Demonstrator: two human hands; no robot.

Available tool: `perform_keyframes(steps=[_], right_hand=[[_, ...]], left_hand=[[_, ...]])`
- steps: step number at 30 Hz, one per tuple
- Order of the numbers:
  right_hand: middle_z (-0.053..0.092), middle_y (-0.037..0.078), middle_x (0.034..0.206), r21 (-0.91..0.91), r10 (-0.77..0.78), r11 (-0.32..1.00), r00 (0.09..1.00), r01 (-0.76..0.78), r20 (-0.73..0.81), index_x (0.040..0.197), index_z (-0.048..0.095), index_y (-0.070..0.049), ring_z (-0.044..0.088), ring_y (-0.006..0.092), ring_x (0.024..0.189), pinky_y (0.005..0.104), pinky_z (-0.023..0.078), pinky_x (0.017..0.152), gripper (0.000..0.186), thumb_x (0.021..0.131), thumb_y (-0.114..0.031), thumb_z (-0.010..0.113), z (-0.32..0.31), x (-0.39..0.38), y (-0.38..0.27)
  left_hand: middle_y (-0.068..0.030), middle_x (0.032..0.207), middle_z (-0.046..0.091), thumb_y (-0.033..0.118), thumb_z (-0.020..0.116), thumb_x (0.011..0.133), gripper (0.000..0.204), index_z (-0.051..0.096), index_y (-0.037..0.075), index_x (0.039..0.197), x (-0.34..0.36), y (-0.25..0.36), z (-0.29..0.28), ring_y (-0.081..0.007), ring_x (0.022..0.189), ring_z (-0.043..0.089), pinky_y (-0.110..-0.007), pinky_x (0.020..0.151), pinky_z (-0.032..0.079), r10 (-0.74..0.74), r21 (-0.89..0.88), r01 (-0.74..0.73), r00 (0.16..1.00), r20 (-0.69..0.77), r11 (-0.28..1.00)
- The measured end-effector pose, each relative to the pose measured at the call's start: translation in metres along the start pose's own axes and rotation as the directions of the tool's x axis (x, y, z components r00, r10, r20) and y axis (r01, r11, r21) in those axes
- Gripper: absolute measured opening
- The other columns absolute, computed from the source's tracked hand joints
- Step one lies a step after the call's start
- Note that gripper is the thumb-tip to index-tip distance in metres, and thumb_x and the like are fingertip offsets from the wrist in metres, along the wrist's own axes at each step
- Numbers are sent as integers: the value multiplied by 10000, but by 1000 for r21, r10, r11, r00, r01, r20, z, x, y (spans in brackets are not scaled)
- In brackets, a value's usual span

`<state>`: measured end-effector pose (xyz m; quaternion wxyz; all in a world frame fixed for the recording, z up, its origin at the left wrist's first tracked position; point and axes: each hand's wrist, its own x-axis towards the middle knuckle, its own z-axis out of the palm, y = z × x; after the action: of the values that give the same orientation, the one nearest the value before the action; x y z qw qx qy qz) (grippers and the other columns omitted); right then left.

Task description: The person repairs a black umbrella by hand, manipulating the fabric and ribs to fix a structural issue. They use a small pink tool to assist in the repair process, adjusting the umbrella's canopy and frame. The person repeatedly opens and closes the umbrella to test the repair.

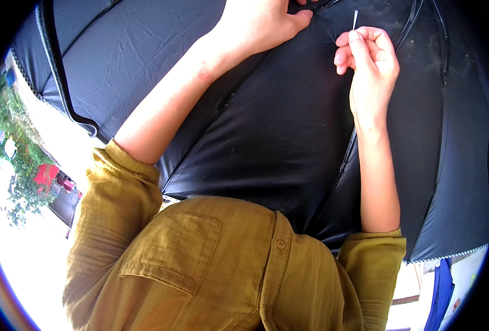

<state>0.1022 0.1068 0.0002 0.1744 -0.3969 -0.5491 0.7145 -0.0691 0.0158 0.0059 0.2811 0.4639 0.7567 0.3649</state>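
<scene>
A large open black umbrella (266,127), its inner side and thin ribs showing, spreads in front of me and reaches my body. My left hand (258,25) rests at the top against the black fabric beside a rib. Its thumb stretches to the right; most of its fingers lie beyond the picture's upper edge, so its grip is hidden. To the right, my right hand (370,52) is raised over the fabric, thumb and index finger pinching a thin pale needle-like strip (356,20) that points upward. Fine dark strands, perhaps thread, show faintly between the hands.
A black cord-like bar (54,60) with a bent lower end crosses the fabric at the left. Checkered trim (448,256) edges the umbrella. Beyond it are bright ground, green plants (26,138) and a red object (46,174) at left, and a blue hanging cloth (442,292) at lower right.
</scene>
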Motion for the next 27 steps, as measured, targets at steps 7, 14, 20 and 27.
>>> perform_keyframes(steps=[7, 14, 20, 27], right_hand=[[630, 10, 757, -517, -16, 856, 1000, 9, -8, 951, 623, -19, 531, 40, 565, 182, 416, 496, 63, 927, -74, 606, 0, -4, -3], [670, 63, 713, -675, 32, 737, 999, -26, -3, 856, 642, -44, 665, 164, 641, 277, 536, 636, 23, 861, -65, 648, 0, -4, -10], [687, 18, 857, -719, -174, 675, 983, 167, 66, 1001, 676, -30, 633, 73, 754, 219, 506, 712, 131, 913, -125, 657, -10, 2, -17], [643, 41, 865, -36, -50, 998, 999, 50, -14, 992, 617, -8, 642, 128, 779, 269, 527, 704, 133, 968, -131, 574, -14, 17, -32]], left_hand=[[-111, 832, 612, 32, 668, 710, 218, 635, 34, 926, -3, 1, 5, -274, 823, 620, -359, 731, 516, 23, 41, -23, 1000, -7, 999], [-112, 827, 607, 18, 657, 715, 202, 628, 33, 914, -1, 2, 0, -274, 821, 619, -358, 726, 517, 31, 31, -30, 999, -12, 999], [-120, 837, 603, -1, 659, 710, 148, 630, 32, 852, -1, 10, -4, -278, 813, 619, -359, 716, 519, 48, -77, -47, 999, 20, 996], [-108, 822, 586, 23, 711, 684, 150, 647, 54, 817, -6, 8, 4, -295, 789, 590, -377, 714, 489, 261, 27, -259, 963, -62, 965]])
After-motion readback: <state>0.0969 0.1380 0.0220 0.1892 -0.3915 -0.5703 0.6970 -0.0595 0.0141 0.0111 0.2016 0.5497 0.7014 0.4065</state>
